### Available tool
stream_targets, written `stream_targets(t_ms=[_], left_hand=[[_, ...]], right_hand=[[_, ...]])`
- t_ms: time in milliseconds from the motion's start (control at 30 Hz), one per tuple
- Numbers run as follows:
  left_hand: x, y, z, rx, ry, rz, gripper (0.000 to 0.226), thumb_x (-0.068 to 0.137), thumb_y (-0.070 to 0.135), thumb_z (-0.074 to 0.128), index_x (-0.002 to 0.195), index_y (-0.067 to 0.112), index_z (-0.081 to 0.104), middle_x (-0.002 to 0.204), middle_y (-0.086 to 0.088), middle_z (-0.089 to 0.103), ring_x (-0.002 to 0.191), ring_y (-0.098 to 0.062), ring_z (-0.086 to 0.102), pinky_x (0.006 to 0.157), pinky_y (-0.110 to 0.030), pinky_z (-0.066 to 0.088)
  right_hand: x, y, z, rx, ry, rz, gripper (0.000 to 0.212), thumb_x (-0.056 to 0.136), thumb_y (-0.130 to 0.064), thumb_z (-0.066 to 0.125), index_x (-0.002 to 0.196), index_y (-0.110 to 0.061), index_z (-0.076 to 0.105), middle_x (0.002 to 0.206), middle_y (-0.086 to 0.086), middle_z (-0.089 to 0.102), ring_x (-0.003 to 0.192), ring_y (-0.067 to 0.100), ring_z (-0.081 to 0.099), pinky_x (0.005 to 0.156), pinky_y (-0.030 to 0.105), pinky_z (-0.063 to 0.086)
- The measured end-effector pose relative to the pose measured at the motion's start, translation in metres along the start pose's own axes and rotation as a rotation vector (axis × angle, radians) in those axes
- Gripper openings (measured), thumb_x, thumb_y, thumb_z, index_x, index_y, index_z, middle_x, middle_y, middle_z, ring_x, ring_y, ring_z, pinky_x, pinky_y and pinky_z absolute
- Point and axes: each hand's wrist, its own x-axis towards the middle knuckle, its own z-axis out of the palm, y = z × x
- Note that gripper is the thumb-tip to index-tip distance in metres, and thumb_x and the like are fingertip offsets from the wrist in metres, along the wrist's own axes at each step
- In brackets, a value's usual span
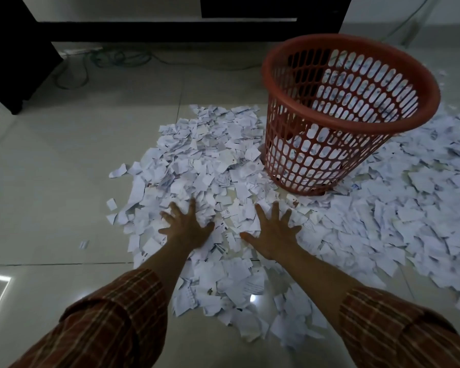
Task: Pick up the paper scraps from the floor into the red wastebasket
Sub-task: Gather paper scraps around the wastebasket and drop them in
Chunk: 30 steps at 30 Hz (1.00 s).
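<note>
Down on the tiled floor (51,181), both hands lie spread flat, fingers apart, on the paper scraps (197,168): left hand (187,225) and right hand (272,231) side by side, gripping nothing. Far right of them stands the red wastebasket (343,112), ringed by scraps and apparently partly filled. Beyond, cables (117,61) trail under a dark desk (16,49).

Both forearms are bare below rolled-up sleeves (112,314) of reddish-brown plaid with pale lines.
</note>
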Motion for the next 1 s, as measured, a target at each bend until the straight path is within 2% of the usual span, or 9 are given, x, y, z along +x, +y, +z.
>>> stream_targets(t_ms=[167, 300, 467, 567, 667, 767, 833, 900, 1000], left_hand=[[-0.002, 0.003, 0.004, 0.105, 0.114, 0.160, 0.069, 0.091, 0.058, 0.047, 0.147, 0.029, 0.019, 0.150, -0.018, 0.019, 0.137, -0.043, 0.021, 0.103, -0.058, 0.037], [-0.006, 0.011, -0.003, 0.048, 0.196, 0.285, 0.054, 0.095, 0.031, 0.055, 0.142, 0.016, 0.034, 0.139, -0.022, 0.034, 0.125, -0.040, 0.037, 0.094, -0.048, 0.047], [-0.010, 0.031, -0.022, -0.061, 0.262, 0.393, 0.042, 0.094, 0.027, 0.058, 0.132, 0.013, 0.046, 0.123, -0.021, 0.048, 0.106, -0.040, 0.054, 0.085, -0.045, 0.051], [-0.013, 0.040, -0.028, -0.144, 0.314, 0.437, 0.031, 0.092, 0.022, 0.060, 0.120, 0.012, 0.052, 0.114, -0.020, 0.050, 0.096, -0.040, 0.057, 0.078, -0.046, 0.053], [-0.018, 0.043, -0.028, -0.161, 0.338, 0.465, 0.028, 0.091, 0.020, 0.060, 0.117, 0.011, 0.052, 0.110, -0.019, 0.051, 0.094, -0.039, 0.056, 0.076, -0.043, 0.052], [-0.023, 0.042, -0.030, -0.157, 0.351, 0.492, 0.028, 0.090, 0.019, 0.060, 0.115, 0.010, 0.053, 0.108, -0.019, 0.051, 0.092, -0.039, 0.055, 0.071, -0.039, 0.047], [-0.024, 0.041, -0.034, -0.167, 0.353, 0.500, 0.026, 0.089, 0.017, 0.061, 0.112, 0.008, 0.054, 0.105, -0.019, 0.051, 0.089, -0.039, 0.055, 0.067, -0.036, 0.043], [-0.025, 0.042, -0.039, -0.197, 0.363, 0.498, 0.024, 0.088, 0.016, 0.061, 0.109, 0.008, 0.054, 0.103, -0.019, 0.051, 0.087, -0.039, 0.055, 0.066, -0.034, 0.040], [-0.028, 0.047, -0.049, -0.257, 0.405, 0.495, 0.018, 0.089, 0.016, 0.060, 0.105, 0.007, 0.056, 0.098, -0.018, 0.051, 0.082, -0.037, 0.054, 0.063, -0.031, 0.036]], right_hand=[[0.001, 0.012, -0.005, 0.016, 0.126, 0.026, 0.100, 0.075, -0.087, 0.032, 0.150, -0.040, -0.014, 0.157, 0.013, -0.026, 0.142, 0.047, -0.016, 0.107, 0.073, 0.006], [0.006, 0.019, -0.008, 0.085, 0.108, 0.047, 0.109, 0.064, -0.094, 0.036, 0.147, -0.047, -0.017, 0.155, 0.012, -0.030, 0.141, 0.049, -0.019, 0.107, 0.075, 0.006], [0.011, 0.015, 0.008, 0.145, 0.112, -0.069, 0.112, 0.058, -0.097, 0.038, 0.145, -0.051, -0.015, 0.156, 0.013, -0.028, 0.139, 0.048, -0.026, 0.106, 0.076, -0.001], [0.012, 0.007, 0.020, 0.056, 0.141, -0.135, 0.099, 0.070, -0.091, 0.032, 0.149, -0.048, -0.009, 0.159, 0.015, -0.019, 0.141, 0.047, -0.022, 0.107, 0.073, -0.005], [0.009, 0.002, 0.026, 0.009, 0.263, -0.171, 0.073, 0.088, -0.072, 0.035, 0.151, -0.039, 0.017, 0.157, 0.015, 0.012, 0.142, 0.043, 0.007, 0.109, 0.064, 0.010], [0.009, 0.000, 0.026, -0.008, 0.402, -0.238, 0.047, 0.092, -0.051, 0.052, 0.130, -0.023, 0.055, 0.124, 0.019, 0.048, 0.112, 0.042, 0.045, 0.089, 0.052, 0.039], [0.012, 0.003, 0.026, -0.012, 0.408, -0.252, 0.037, 0.089, -0.041, 0.062, 0.116, -0.017, 0.062, 0.109, 0.019, 0.052, 0.097, 0.040, 0.051, 0.074, 0.049, 0.047], [0.011, 0.006, 0.022, 0.032, 0.409, -0.291, 0.031, 0.090, -0.031, 0.063, 0.114, -0.012, 0.062, 0.108, 0.022, 0.051, 0.095, 0.041, 0.052, 0.067, 0.048, 0.050], [0.009, 0.012, 0.011, 0.075, 0.405, -0.352, 0.032, 0.096, -0.019, 0.052, 0.127, -0.010, 0.055, 0.119, 0.023, 0.046, 0.105, 0.040, 0.049, 0.075, 0.046, 0.050]])
